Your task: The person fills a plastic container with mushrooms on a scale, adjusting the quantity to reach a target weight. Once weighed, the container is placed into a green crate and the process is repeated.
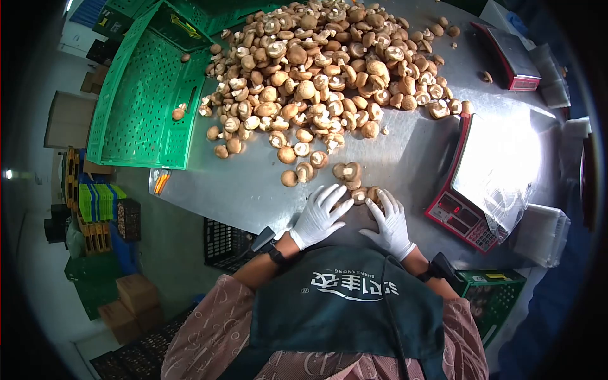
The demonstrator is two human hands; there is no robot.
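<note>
A big heap of brown mushrooms (316, 69) covers the far half of a steel table (234, 190). Both my hands wear white gloves and rest near the table's front edge. My left hand (318, 215) lies flat with fingers spread, its tips touching a few loose mushrooms (358, 194). My right hand (391, 223) is beside it, fingers spread over another mushroom (373, 193) at its fingertips. Neither hand is closed around anything. Two more mushrooms (347, 170) lie just beyond.
A green plastic crate (142, 95) sits at the table's left with a couple of mushrooms inside. A red scale (465, 218) with a clear plastic bag on its pan stands at the right. A second red scale (513, 60) is at the far right.
</note>
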